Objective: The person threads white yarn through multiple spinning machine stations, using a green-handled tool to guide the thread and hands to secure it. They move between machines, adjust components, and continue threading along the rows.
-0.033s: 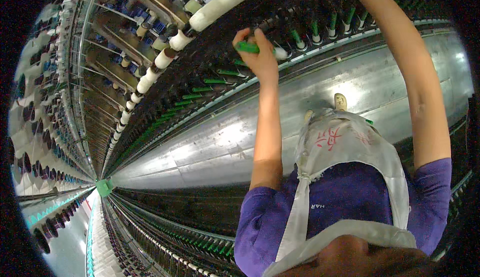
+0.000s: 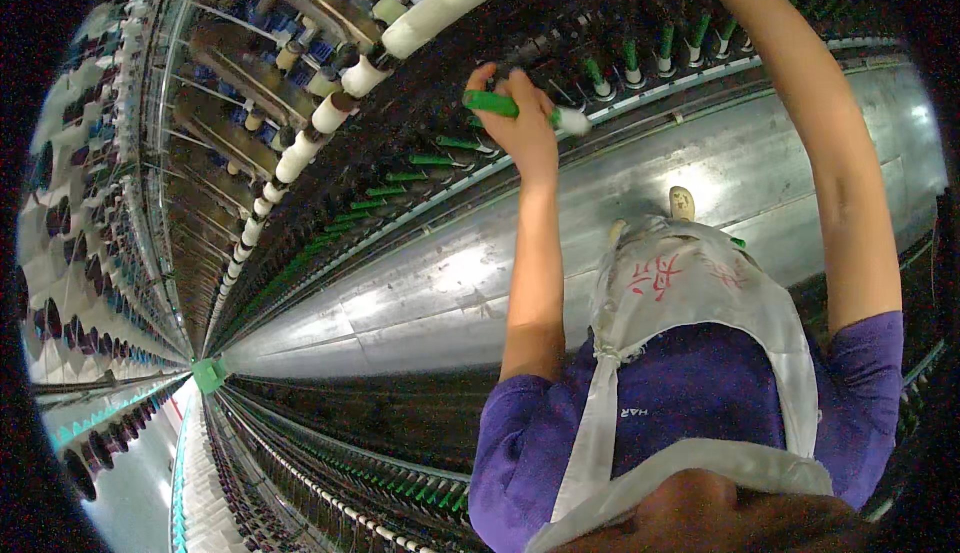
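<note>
My left hand (image 2: 522,123) is raised to the spinning frame and closed around a green bobbin tube (image 2: 488,103) that lies sideways, its white yarn-wound end (image 2: 572,121) poking out to the right. It hovers at the row of green bobbins on spindles (image 2: 640,53). My right forearm (image 2: 810,103) reaches up past the top edge, so that hand is hidden. A white apron pouch (image 2: 690,283) hangs on my chest over a purple shirt (image 2: 700,393).
White roving packages (image 2: 430,13) hang in a line above the spindles. A long shiny metal panel (image 2: 430,283) runs along the machine below the bobbin row. A second machine row (image 2: 330,473) and an aisle floor (image 2: 130,493) stretch away at the lower left.
</note>
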Action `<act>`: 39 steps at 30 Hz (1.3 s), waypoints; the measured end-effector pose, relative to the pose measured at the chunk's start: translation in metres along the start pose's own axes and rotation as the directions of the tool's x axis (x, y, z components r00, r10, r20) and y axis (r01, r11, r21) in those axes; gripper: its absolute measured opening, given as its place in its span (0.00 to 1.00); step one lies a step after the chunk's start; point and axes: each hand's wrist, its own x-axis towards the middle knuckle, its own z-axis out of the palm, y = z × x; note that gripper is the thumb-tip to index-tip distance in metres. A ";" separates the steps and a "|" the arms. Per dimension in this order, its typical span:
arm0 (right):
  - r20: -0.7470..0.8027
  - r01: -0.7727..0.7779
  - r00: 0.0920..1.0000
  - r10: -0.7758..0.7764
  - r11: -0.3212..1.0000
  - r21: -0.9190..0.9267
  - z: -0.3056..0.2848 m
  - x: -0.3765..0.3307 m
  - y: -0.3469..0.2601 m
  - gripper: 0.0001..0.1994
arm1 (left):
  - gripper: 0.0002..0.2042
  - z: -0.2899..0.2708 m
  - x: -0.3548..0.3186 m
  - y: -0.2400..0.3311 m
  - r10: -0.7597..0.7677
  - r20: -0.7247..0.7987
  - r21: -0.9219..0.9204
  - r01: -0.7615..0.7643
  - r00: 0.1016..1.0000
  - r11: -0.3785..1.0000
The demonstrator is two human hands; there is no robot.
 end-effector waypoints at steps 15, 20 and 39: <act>0.793 -0.832 0.555 0.252 0.179 0.526 -0.081 -0.179 -0.245 0.08 | 0.21 -0.105 -0.059 -0.014 -0.514 -0.170 -0.555 0.349 0.841 0.755; 0.974 -0.741 0.123 -0.190 -0.671 -0.037 -0.102 -0.176 -0.265 0.11 | 0.19 -0.115 -0.062 -0.025 -0.570 -0.104 -0.671 0.366 0.815 0.644; 0.827 -0.636 0.562 0.000 0.639 0.432 -0.095 -0.182 -0.274 0.10 | 0.21 -0.105 -0.060 0.014 -0.219 -0.321 -0.330 0.109 0.921 0.938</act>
